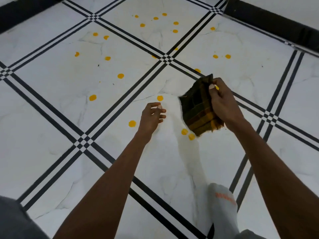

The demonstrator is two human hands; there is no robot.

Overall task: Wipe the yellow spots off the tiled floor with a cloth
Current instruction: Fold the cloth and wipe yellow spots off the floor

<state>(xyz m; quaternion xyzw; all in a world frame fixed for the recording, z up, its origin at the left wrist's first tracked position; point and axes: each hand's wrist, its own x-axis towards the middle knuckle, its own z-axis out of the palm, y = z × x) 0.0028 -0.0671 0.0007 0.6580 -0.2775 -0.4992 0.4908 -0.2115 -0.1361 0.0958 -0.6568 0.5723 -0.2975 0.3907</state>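
Observation:
A dark green and yellow checked cloth (198,109) hangs above the floor, pinched at its top corner by my right hand (224,102). My left hand (152,116) hovers to the left of the cloth, fingers loosely apart, holding nothing. Several round yellow spots dot the white marble tiled floor (51,118): one (132,123) just left of my left hand, one (160,98) above it, two (188,134) under the cloth's lower edge, and more spread toward the far side (120,76).
Black triple lines (82,142) cross the tiles diagonally. A black skirting (269,23) runs along the far right wall and another along the far left. My foot in a white sock (222,204) stands at the bottom right.

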